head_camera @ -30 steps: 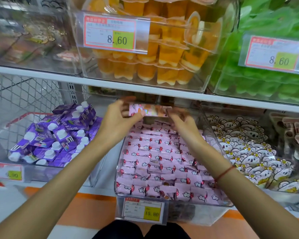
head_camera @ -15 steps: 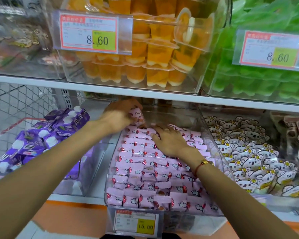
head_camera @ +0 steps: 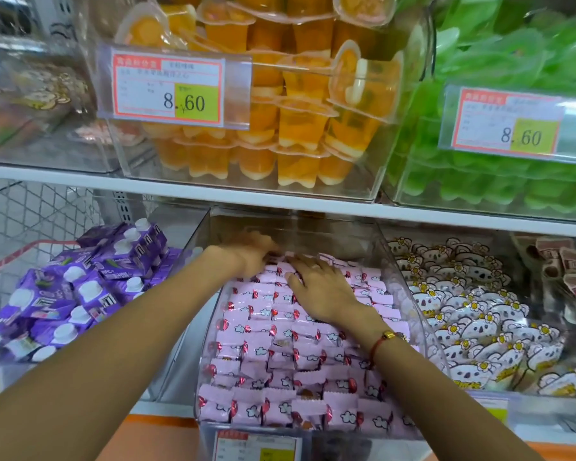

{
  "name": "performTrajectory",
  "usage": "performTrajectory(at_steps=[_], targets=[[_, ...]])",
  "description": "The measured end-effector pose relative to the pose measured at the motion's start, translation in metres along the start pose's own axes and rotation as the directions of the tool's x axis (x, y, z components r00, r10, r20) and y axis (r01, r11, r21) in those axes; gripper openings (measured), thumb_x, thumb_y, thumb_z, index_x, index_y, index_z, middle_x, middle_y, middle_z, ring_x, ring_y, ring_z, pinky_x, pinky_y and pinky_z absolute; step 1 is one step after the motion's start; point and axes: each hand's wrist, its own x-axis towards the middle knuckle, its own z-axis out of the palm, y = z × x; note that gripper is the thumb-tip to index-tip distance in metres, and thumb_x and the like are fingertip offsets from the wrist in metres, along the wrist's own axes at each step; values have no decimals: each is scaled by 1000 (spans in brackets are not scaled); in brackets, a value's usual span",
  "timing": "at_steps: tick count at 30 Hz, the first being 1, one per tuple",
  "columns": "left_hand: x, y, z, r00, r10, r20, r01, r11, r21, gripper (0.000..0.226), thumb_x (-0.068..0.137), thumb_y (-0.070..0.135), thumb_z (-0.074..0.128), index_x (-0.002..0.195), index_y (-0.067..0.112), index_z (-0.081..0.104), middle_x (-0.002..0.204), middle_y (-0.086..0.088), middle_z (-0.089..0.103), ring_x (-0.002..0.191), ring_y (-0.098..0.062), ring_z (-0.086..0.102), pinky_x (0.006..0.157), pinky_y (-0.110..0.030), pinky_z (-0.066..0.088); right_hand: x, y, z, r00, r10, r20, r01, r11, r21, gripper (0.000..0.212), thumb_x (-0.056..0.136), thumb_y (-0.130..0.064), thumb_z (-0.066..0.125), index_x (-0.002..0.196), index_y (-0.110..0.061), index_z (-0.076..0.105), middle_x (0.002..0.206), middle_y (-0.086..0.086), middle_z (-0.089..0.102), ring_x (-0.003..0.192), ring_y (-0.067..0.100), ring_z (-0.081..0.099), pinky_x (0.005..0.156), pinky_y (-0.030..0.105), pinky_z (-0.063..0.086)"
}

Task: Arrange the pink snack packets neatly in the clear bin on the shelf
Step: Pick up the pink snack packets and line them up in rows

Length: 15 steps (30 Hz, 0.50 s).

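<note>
Pink snack packets fill the clear bin on the lower shelf.
Right hand rests flat, fingers spread on the back rows; left hand touches packets there, its fingers blurred.

Bright, even store light, no hard shadows. White glare streaks on the clear bin wall right of the hands. Left hand motion-blurred; right hand sharper. Green packs up right smeared. Wide-angle bend in the shelf edge.
</note>
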Motion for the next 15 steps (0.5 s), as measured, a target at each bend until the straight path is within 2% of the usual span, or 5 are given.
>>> performTrajectory(at_steps=[3, 6, 8, 12, 15], targets=[[3, 0, 1, 999, -39, 12, 39, 998, -42, 41, 93, 5, 46, 129, 24, 55, 117, -4, 61, 90, -22, 60, 70, -27, 47, -3, -1, -10, 994, 34, -104, -22, 993, 117, 35, 99, -28, 36, 130, -18, 48, 126, 14, 55, 113, 34, 51, 85, 34, 40], [8, 3, -4, 981, -42, -189, 24, 995, -98, 31, 96, 18, 48, 121, 31, 60, 124, 4, 60, 99, -18, 55, 75, -22, 38, -8, 1, -21, 966, 67, -248, -44, 994, 96, 32, 94, -23, 40, 122, -17, 55, 120, 12, 56, 106, 34, 55, 77, 32, 43], [12, 5, -6, 971, 2, -237, -25, 995, -93, 26, 98, 31, 43, 117, 37, 61, 126, 9, 59, 96, -13, 52, 75, -20, 34, -10, 4, -23, 977, 19, -213, -8, 999, 50, 35, 96, -28, 39, 128, -23, 52, 129, 9, 54, 111, 31, 52, 80, 31, 40], [22, 16, 0, 997, 37, -73, -44, 995, -95, 27, 98, 29, 45, 118, 31, 63, 123, 1, 62, 103, -21, 57, 92, -34, 46, -14, 10, -10, 1000, 14, 12, -14, 1000, -22, 44, 99, -46, 28, 142, -39, 34, 151, 1, 34, 138, 23, 28, 111, 38, 21], [22, 17, 0, 997, 45, -54, -50, 996, -79, 21, 94, 32, 53, 109, 29, 68, 110, 3, 66, 94, -19, 59, 87, -33, 49, -13, 13, -6, 999, 33, 19, -33, 999, -25, 46, 98, -49, 27, 142, -40, 34, 153, -1, 32, 142, 21, 20, 114, 38, 13]])
